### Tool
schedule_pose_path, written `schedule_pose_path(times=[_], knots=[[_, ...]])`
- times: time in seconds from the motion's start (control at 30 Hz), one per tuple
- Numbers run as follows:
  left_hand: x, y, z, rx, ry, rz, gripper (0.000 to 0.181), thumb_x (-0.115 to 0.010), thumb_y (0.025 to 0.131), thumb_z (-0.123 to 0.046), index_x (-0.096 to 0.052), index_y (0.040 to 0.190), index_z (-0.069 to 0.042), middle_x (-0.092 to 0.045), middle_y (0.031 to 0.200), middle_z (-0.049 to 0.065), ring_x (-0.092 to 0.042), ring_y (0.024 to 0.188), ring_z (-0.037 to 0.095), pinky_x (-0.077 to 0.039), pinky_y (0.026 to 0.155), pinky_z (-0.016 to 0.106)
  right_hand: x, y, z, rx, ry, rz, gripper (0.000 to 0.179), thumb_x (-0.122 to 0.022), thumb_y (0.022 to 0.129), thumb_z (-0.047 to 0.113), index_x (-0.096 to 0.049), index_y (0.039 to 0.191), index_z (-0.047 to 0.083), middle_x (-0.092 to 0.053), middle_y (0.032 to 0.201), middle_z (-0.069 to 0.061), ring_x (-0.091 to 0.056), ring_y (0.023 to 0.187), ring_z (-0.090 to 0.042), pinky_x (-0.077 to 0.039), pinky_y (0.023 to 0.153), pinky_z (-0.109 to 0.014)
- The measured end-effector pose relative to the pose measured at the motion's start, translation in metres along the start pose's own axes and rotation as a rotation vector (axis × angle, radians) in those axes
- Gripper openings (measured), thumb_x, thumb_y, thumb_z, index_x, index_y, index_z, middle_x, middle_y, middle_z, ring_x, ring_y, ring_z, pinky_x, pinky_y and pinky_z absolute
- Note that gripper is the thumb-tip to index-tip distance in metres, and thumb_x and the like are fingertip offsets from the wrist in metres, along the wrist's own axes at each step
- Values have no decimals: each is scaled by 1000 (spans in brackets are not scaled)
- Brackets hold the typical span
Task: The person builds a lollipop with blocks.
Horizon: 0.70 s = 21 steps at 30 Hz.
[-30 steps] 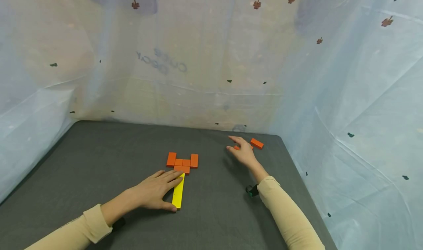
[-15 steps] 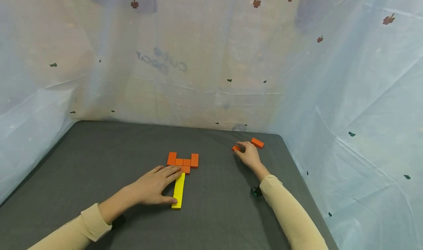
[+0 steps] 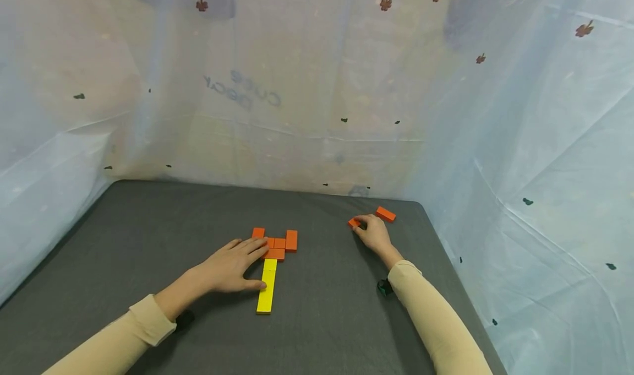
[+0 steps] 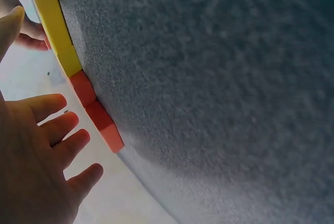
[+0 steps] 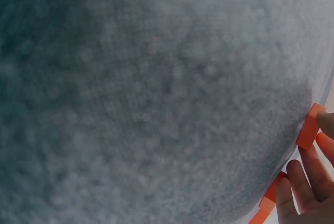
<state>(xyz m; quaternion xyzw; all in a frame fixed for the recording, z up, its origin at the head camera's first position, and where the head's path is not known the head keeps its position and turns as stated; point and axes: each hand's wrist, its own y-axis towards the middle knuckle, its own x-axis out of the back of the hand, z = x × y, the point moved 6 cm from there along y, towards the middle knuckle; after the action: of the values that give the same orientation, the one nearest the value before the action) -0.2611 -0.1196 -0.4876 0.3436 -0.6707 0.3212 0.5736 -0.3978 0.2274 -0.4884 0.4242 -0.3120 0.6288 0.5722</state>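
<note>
In the head view, orange blocks (image 3: 291, 241) lie in a small forked pattern, with a row of yellow blocks (image 3: 266, 298) running from it toward the near side. My left hand (image 3: 230, 265) is spread over the left side of this pattern, hiding part of it. Its fingers (image 4: 68, 145) are extended beside the orange blocks in the left wrist view, and its thumb overlaps the yellow row in the head view. Farther right, my right hand (image 3: 373, 234) pinches a loose orange block (image 5: 310, 127) between thumb and fingers.
Another loose orange block (image 3: 386, 214) lies just beyond my right hand, near the far right corner of the grey table (image 3: 198, 215). Translucent plastic sheeting (image 3: 297, 88) hangs behind the table and along both sides.
My left hand has slid away from me, uncovering more of the yellow row and covering the left orange blocks. The right hand has shifted slightly right and taken an orange block between thumb and fingers.
</note>
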Motion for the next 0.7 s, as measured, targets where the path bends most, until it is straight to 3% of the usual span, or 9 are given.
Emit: schedule_pose_path(times=[0.47, 0.7], knots=[[-5, 3, 0, 13, 6, 36, 97, -49, 78, -79, -31, 152, -18, -26, 158, 6, -28, 143, 29, -21, 113, 58, 0, -2, 4, 6, 9, -9, 36, -63, 94, 25, -63, 128, 13, -59, 127, -12, -53, 119, -32, -43, 100, -50], [-6, 3, -1, 13, 1, 40, 97, -50, 78, -79, -32, 151, -18, -26, 158, 7, -29, 143, 29, -23, 113, 58, 2, -3, 20, 55, 58, -51, 33, -64, 93, 24, -65, 125, 15, -60, 126, -11, -56, 115, -30, -45, 96, -49]])
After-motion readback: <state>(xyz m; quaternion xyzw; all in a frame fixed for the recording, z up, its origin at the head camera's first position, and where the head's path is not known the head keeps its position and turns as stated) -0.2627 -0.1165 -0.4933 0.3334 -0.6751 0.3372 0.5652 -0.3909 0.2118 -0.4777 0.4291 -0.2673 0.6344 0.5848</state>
